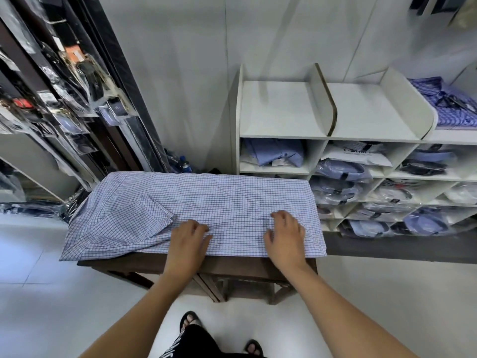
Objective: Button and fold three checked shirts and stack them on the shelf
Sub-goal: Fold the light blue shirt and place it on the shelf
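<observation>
Head view shows a checked shirt (pixel 206 202) spread across the dark wooden tabletop (pixel 232 264) beside the white shelf (pixel 284 109), left hand (pixel 187 240) and right hand (pixel 285 235) pinching its near edge with curled fingers.
</observation>
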